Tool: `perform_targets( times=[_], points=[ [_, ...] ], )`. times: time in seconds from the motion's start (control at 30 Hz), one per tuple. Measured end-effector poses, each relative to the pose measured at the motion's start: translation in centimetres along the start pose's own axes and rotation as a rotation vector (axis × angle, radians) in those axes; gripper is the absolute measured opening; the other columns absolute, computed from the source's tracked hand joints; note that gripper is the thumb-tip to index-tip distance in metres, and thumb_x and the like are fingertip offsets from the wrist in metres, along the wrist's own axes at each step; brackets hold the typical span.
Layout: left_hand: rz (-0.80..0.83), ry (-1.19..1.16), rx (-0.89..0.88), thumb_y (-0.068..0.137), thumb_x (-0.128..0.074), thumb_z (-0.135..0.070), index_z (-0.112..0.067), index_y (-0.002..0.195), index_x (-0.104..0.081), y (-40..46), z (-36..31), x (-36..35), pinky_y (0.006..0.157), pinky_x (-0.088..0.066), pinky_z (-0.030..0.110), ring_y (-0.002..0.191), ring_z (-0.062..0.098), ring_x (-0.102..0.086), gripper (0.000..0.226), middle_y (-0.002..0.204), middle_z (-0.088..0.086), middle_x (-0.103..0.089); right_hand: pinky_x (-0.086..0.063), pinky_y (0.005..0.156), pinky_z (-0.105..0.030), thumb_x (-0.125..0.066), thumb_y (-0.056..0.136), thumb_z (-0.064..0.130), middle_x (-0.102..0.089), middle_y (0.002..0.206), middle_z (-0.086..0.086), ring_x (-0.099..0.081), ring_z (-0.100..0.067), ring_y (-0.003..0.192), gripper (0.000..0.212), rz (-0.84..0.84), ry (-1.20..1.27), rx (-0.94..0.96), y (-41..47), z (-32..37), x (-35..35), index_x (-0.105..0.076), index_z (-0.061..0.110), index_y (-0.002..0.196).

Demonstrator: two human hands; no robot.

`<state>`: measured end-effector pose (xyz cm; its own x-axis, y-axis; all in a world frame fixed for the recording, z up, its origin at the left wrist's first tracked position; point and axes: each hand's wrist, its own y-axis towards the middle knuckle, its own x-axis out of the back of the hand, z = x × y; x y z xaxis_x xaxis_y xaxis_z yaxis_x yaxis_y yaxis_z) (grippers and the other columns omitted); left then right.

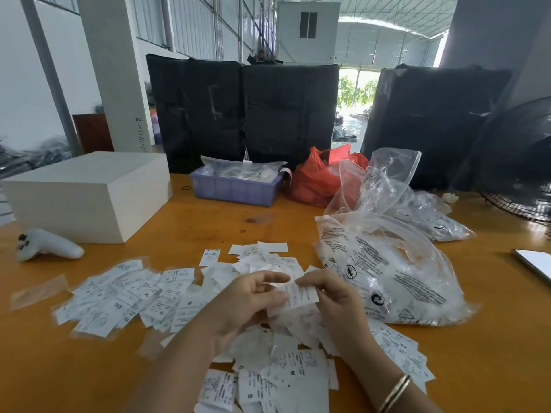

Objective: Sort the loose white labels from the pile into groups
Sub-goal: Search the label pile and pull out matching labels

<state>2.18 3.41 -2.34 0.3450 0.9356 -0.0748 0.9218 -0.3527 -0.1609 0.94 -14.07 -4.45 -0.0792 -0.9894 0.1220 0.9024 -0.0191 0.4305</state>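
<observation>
Loose white labels lie scattered over the orange table [208,222]. One spread [125,293] lies to the left, printed with sizes such as XL and M. Another heap [268,380] sits at the near edge under my wrists, and a smaller bunch [262,251] lies farther back. My left hand [247,302] and my right hand [331,296] meet above the pile, both pinching a few white labels [298,293] held between the fingertips. A gold bangle is on my right wrist.
A clear printed plastic bag [387,272] full of labels lies right of my hands, with more clear bags [396,186] behind. A white box [89,195], a white controller [47,244], a purple basket [235,189], a red bag [316,180], a fan [518,162] and a phone [533,263] surround the work area.
</observation>
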Motion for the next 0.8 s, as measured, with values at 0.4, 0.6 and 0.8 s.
perform_targets(
  times=[0.4, 0.6, 0.8],
  points=[
    [-0.227, 0.118, -0.18, 0.084, -0.069, -0.013, -0.023, 0.096, -0.07, 0.5, 0.2, -0.2, 0.065, -0.053, 0.019, 0.083, 0.012, -0.07, 0.016, 0.088, -0.004, -0.074, -0.05, 0.072, -0.019, -0.053, 0.092, 0.004, -0.064, 0.094, 0.01, -0.061, -0.002, 0.082, 0.041, 0.112, -0.186, 0.024, -0.5, 0.2, -1.2, -0.054, 0.031, 0.123],
    [-0.493, 0.366, -0.244, 0.09, -0.059, -0.025, -0.026, 0.088, -0.066, -0.2, -0.9, 2.7, 0.055, -0.049, 0.021, 0.063, 0.01, -0.064, 0.007, 0.077, -0.004, -0.069, -0.052, 0.07, -0.016, -0.052, 0.09, 0.008, -0.063, 0.101, 0.015, -0.061, -0.001, 0.081, 0.035, -0.195, -0.271, 0.122, 1.1, 1.1, 1.2, -0.054, 0.038, 0.109],
    [-0.858, 0.715, -0.122, 0.088, -0.058, -0.024, -0.028, 0.099, -0.055, -0.6, -0.5, 7.0, 0.056, -0.05, 0.031, 0.068, 0.017, -0.059, 0.012, 0.078, -0.005, -0.059, -0.045, 0.096, -0.035, -0.045, 0.094, 0.004, -0.058, 0.127, -0.007, -0.052, -0.022, 0.118, 0.031, -0.437, -0.682, -0.076, 4.5, -0.7, 8.1, -0.063, 0.012, 0.117]
  ],
)
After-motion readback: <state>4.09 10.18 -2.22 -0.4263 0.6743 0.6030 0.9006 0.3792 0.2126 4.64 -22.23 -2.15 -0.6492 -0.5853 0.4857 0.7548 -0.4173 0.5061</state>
